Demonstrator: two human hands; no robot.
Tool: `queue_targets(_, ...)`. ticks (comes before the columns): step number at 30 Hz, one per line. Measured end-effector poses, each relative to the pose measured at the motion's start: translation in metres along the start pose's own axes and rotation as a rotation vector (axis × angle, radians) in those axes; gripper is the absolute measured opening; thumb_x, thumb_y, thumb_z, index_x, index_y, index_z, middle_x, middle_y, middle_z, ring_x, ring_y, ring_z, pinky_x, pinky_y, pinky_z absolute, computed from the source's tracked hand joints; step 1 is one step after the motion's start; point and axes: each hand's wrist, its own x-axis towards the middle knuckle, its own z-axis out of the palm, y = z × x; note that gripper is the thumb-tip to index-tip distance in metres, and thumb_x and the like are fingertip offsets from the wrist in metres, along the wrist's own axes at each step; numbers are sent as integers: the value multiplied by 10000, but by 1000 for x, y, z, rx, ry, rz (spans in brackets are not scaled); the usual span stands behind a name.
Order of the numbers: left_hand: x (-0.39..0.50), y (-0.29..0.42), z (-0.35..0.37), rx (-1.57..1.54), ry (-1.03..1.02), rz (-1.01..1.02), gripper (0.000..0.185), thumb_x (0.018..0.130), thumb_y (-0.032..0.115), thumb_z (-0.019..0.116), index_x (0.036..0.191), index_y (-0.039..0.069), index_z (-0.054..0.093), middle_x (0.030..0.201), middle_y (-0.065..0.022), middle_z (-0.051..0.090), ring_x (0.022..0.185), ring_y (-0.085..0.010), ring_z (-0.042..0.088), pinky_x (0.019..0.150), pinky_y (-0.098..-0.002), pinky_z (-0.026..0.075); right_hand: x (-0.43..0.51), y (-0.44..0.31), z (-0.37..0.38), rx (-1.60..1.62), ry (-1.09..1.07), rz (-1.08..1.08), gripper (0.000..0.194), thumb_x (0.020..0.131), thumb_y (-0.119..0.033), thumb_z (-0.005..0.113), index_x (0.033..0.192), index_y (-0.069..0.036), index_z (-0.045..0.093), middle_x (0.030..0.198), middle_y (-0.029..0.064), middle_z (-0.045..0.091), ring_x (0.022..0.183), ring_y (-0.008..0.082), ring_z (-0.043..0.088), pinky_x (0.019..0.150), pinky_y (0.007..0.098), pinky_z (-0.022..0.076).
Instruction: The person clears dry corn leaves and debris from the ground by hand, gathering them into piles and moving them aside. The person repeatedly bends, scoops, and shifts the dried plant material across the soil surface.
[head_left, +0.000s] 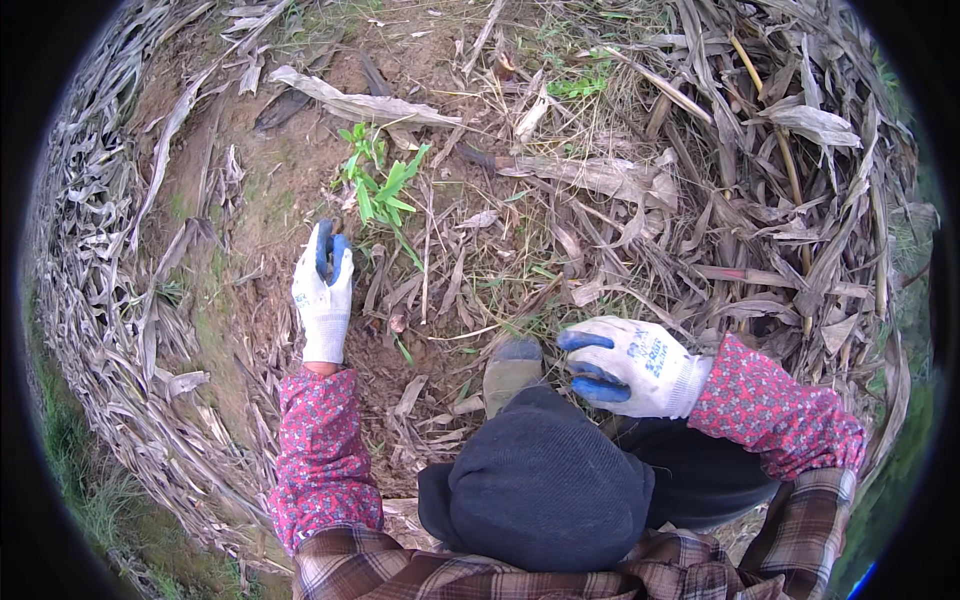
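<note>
My left hand (324, 281), in a white knit glove with blue-coated fingers, reaches down to the bare soil (247, 172). Just beyond its fingertips and to the right grows a leafy green plant (386, 191). The undersides of those fingers are hidden, so I cannot tell whether anything is pinched there. My right hand (634, 367), gloved the same way, hovers over or beside my right leg, near the shoe (514, 371). Its thumb and fingers are curved and apart, with nothing visible between them. The glove's back bears printed writing.
Dry maize stalks and leaves (780, 165) are heaped at the right, and more dry leaves (97, 315) line the left. A long dry leaf (367, 103) lies beyond the plant. Small green weeds (581, 82) grow farther off. My dark-trousered knee (551, 480) is close in front.
</note>
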Motion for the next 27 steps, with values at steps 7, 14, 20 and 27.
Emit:
queue_targets(7, -52, -8, -15, -325, 120, -288, 378, 928, 38, 491, 1297, -29, 447, 1271, -116, 513, 1128, -179, 518, 985, -301, 395, 113, 26, 125, -342, -14, 557, 1088, 669, -376, 757, 1470, -166, 53, 1488, 210, 103, 1321, 430, 223, 951, 479, 406)
queue_targets(14, 14, 27, 1, -367, 96, -31, 409, 912, -7, 484, 1318, -4, 435, 1262, -119, 514, 1119, -193, 522, 960, -300, 412, 95, 64, 142, -325, -175, 727, 534, 865, -120, 447, 1358, 46, 326, 925, 128, 664, 793, 279, 645, 626, 423, 502)
queue_targets(20, 83, 38, 52, 81, -120, 411, 466, 843, 94, 586, 1291, 29, 475, 1192, -157, 558, 1056, -285, 550, 918, -376, 415, 88, 79, 109, -276, -363, 489, 250, 873, -171, 421, 1028, -64, 586, 941, 112, 666, 846, 252, 650, 678, 396, 506)
queue_targets(27, 87, 4, 78, 486, -137, 669, 598, 835, 272, 591, 1377, 114, 394, 1340, -120, 446, 1238, -325, 383, 1057, -475, 241, -44, 93, 45, -343, -497, 731, 229, 779, -181, 498, 950, -71, 603, 825, 118, 670, 782, 291, 657, 664, 412, 506)
